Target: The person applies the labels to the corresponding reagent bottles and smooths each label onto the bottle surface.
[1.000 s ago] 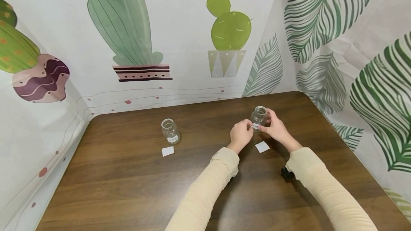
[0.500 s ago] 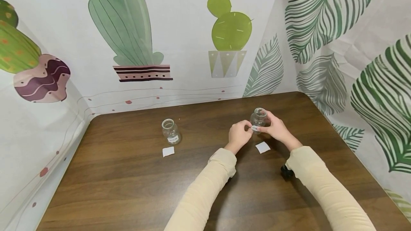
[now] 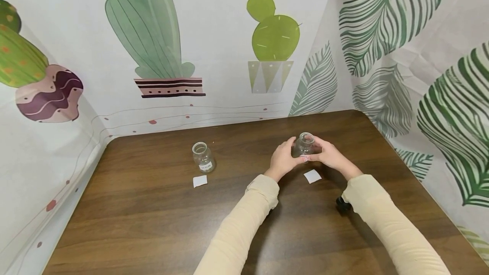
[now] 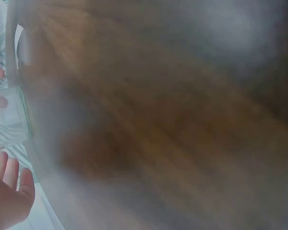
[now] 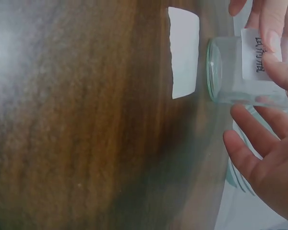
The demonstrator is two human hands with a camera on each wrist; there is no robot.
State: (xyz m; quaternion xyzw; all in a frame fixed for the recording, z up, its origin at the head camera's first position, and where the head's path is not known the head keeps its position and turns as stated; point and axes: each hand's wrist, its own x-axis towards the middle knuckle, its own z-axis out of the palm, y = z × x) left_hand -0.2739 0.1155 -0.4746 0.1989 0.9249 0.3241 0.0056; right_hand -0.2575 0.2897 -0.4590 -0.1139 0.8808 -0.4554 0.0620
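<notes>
A clear glass jar [image 3: 304, 150] is held between both hands near the back right of the table. From the left side my left hand [image 3: 283, 158] grips it, thumb across its front. My right hand [image 3: 330, 156] grips the opposite side, fingers round the back. In the right wrist view both thumbs meet on a white label [image 5: 251, 60] with dark writing, and the jar's base is close over the table. A small white paper piece [image 3: 312, 176] lies just in front of it. The left wrist view catches only the jar [image 4: 14, 120] and part of the hands at its left edge.
A second labelled glass jar [image 3: 202, 157] stands farther left, with another white paper piece [image 3: 200, 180] in front of it. A black object [image 3: 343, 204] shows under the right sleeve. Printed cactus and leaf sheets [image 3: 229, 54] border the brown wooden table [image 3: 160, 224].
My left hand has gone from pinching the label's edge to spreading round the jar's left side, its thumb on the label. The jar has shifted slightly toward me and left.
</notes>
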